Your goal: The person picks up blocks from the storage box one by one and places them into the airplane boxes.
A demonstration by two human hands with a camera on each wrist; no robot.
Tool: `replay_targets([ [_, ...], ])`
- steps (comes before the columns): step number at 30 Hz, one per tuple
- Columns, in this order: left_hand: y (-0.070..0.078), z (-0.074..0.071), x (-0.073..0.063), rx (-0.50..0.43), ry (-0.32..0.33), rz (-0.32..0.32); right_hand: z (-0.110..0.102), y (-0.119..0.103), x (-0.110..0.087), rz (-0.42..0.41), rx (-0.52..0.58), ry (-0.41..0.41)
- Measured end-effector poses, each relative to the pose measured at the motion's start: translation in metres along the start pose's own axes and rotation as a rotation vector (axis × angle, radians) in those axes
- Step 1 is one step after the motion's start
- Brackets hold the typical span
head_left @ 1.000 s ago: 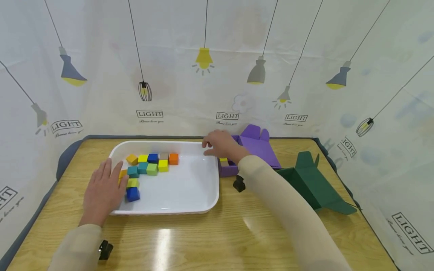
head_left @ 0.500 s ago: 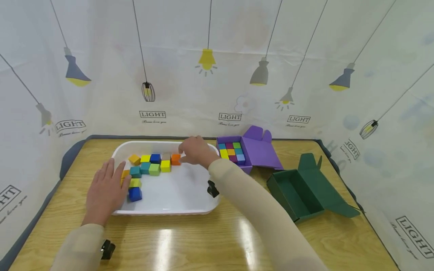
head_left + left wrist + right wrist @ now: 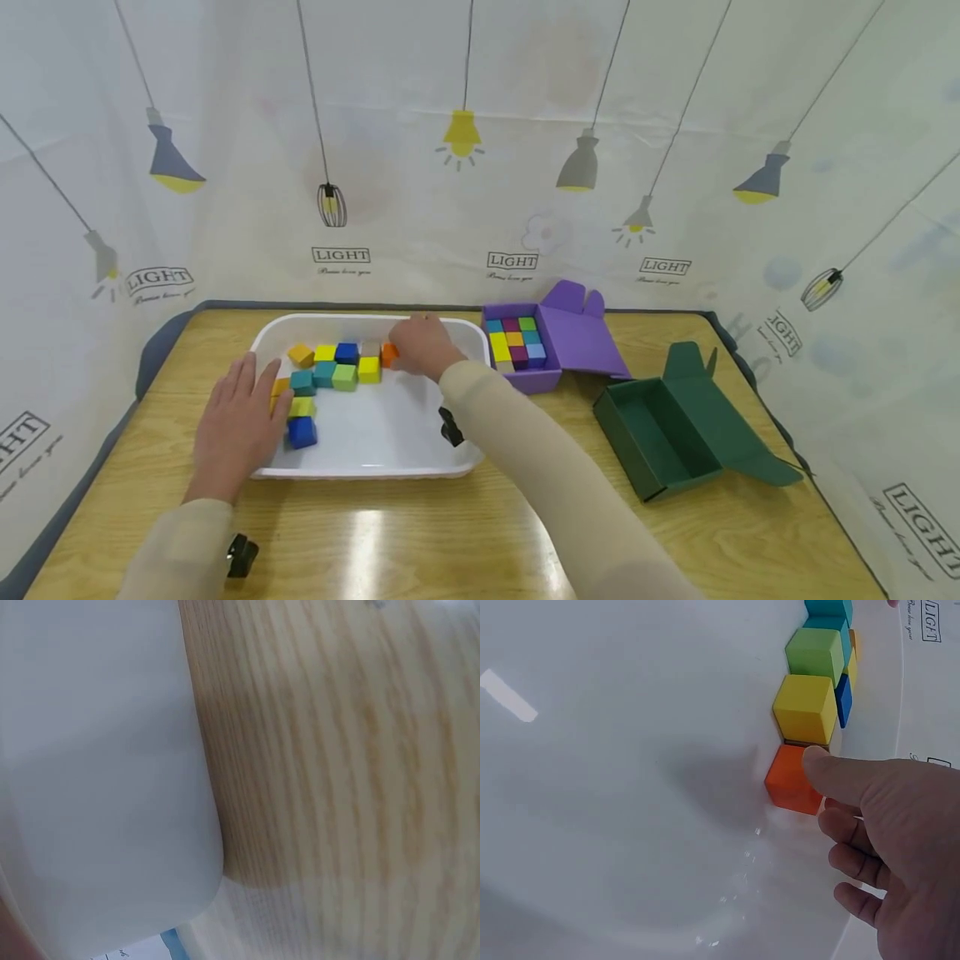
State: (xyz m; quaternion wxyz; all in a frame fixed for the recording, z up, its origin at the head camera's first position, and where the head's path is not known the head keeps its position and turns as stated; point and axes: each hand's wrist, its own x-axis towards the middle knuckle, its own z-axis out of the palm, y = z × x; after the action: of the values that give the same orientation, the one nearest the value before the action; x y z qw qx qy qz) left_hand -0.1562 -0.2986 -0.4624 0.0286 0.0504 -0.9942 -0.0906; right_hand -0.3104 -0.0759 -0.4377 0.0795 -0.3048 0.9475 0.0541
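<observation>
My right hand reaches into the far part of a white tray. In the right wrist view its thumb and index finger pinch an orange cube, which stands beside a yellow cube. The left hand rests on the tray's left rim with fingers extended, partly covering some cubes there. Near its thumb lie a blue cube and a yellow-green cube. Several more coloured cubes, among them a light green cube, sit in the tray's left half. The left wrist view shows mostly the tray's outer wall.
Right of the tray, an open purple box holds rows of coloured cubes, its lid folded back to the right. Nearer, on the right, stands an open green box with bare inside showing. Both are on a wooden table, with a printed curtain behind.
My right hand has moved left from beside the purple box to the orange cube and taken hold of it. The purple box's cubes came into sight. The left hand has stayed on the rim.
</observation>
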Motion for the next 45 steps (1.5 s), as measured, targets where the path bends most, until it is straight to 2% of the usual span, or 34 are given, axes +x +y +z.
replay_targets([
  [11, 0.006, -0.004, 0.001, 0.010, 0.014, 0.015, -0.001, 0.000, -0.004, -0.028, -0.041, 0.029],
  [20, 0.007, -0.004, 0.001, 0.004, 0.015, 0.019, 0.002, 0.002, -0.005, -0.024, -0.058, 0.010],
  [30, 0.006, -0.001, 0.001, 0.005, 0.005, 0.007, -0.016, 0.008, -0.013, -0.033, -0.044, 0.042],
  [38, 0.006, -0.002, -0.001, 0.011, -0.001, 0.001, -0.024, 0.024, -0.028, -0.033, 0.024, 0.115],
  [45, 0.003, 0.000, -0.001, 0.033, 0.013, 0.010, -0.039, 0.057, -0.043, -0.011, 0.018, 0.154],
])
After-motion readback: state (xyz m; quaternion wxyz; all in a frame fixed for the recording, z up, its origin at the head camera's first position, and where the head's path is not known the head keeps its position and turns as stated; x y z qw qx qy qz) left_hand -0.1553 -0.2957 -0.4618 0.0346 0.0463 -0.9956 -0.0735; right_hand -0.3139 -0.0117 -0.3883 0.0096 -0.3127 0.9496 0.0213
